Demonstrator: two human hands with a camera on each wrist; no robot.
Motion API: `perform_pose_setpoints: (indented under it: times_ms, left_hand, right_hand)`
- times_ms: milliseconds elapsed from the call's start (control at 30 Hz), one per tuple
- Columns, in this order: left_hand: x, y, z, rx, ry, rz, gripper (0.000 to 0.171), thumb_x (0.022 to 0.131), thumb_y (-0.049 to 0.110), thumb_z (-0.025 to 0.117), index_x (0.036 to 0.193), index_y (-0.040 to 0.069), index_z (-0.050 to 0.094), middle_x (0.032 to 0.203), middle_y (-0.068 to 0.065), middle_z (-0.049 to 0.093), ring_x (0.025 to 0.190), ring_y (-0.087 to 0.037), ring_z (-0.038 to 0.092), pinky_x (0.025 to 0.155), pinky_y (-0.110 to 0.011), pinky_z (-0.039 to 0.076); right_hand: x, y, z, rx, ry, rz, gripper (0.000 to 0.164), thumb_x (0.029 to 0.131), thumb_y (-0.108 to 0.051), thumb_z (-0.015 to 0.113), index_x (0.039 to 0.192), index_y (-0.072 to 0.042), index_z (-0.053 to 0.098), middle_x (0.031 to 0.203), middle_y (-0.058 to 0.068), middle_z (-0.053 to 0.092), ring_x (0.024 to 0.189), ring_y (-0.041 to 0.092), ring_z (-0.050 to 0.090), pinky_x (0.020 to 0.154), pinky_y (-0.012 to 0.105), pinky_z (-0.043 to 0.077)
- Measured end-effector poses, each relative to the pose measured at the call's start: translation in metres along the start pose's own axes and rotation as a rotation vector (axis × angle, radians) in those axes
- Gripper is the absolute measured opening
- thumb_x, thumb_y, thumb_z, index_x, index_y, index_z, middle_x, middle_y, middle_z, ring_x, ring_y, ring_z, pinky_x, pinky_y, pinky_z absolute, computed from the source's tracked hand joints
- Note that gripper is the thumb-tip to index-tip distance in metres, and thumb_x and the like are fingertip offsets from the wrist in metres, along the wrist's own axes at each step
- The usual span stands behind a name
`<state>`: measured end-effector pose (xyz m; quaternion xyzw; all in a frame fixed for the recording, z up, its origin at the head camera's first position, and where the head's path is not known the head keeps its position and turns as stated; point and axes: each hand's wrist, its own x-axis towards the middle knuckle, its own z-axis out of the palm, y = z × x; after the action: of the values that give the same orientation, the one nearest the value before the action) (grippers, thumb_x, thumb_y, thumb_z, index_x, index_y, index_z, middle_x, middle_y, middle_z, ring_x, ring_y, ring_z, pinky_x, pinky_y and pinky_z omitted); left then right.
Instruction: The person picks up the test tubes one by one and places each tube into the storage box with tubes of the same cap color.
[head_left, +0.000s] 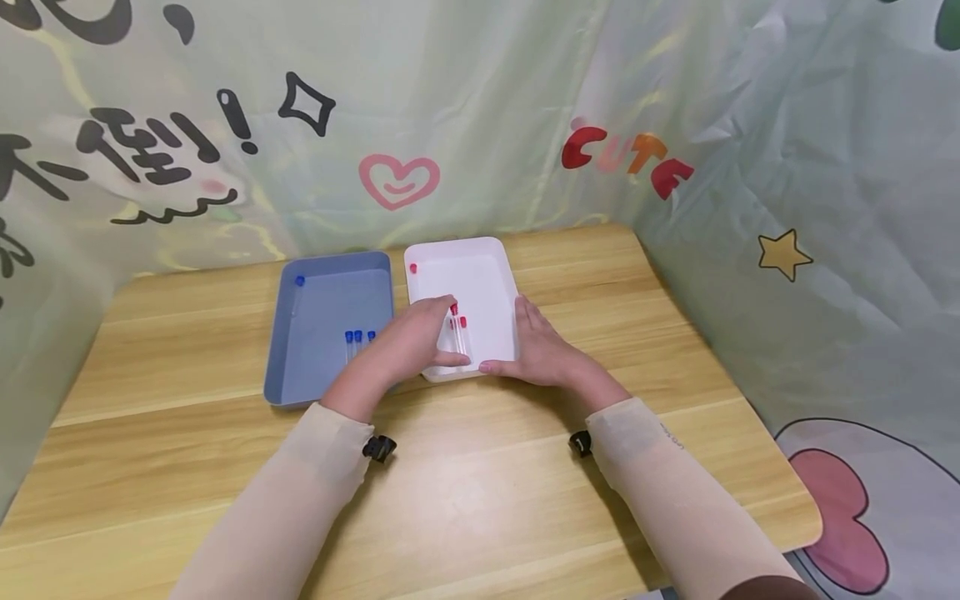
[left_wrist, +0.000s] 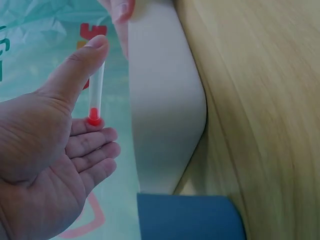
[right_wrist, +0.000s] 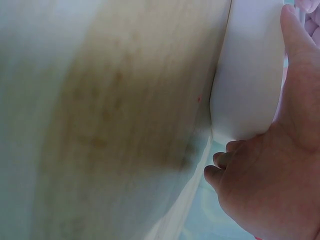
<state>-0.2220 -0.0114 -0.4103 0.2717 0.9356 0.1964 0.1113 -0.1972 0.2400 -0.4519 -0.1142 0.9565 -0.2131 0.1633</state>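
My left hand (head_left: 416,340) is over the white tray (head_left: 480,271) and holds a red-capped test tube (left_wrist: 96,95) lengthwise, thumb at its bare end and a finger at its red cap. Its other fingers are extended in the left wrist view. My right hand (head_left: 543,350) rests on the near right corner of the white tray, with the thumb along the near rim and the fingers along the right wall. More red caps (head_left: 462,322) show in the tray beside the held tube, partly hidden by it. Another small red cap (head_left: 413,268) is near the tray's far left corner.
Just left stands a blue-grey tray (head_left: 330,271) with several blue-capped tubes (head_left: 357,336), partly hidden by my left arm. A blue cap (head_left: 300,281) shows near its far left corner. Both trays stand on a wooden table (head_left: 480,483), with printed curtains (head_left: 480,125) behind.
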Motion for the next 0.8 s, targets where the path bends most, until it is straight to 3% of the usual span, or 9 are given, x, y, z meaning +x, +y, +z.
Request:
perform_pose_setpoints:
  times_ms: [300, 800]
  left_hand:
    - [0.018, 0.0, 0.01, -0.02, -0.026, 0.002, 0.102, 0.088, 0.049, 0.091, 0.163, -0.001, 0.043, 0.161, -0.019, 0.057, 0.148, -0.035, 0.057, 0.129, -0.048, 0.045]
    - [0.041, -0.004, 0.038, -0.003, -0.023, 0.066, 0.089, 0.089, 0.043, 0.091, 0.155, -0.001, 0.05, 0.148, -0.019, 0.065, 0.137, -0.034, 0.063, 0.125, -0.044, 0.049]
  right_hand:
    - [0.0, 0.001, -0.002, 0.016, -0.004, 0.003, 0.138, 0.093, -0.074, 0.07, 0.169, 0.007, -0.013, 0.182, 0.025, -0.011, 0.172, 0.038, -0.005, 0.141, 0.054, 0.01]
    - [0.001, 0.003, 0.0, 0.024, 0.003, -0.004, 0.139, 0.093, -0.072, 0.072, 0.169, 0.006, -0.014, 0.182, 0.025, -0.012, 0.172, 0.04, -0.004, 0.141, 0.054, 0.009]
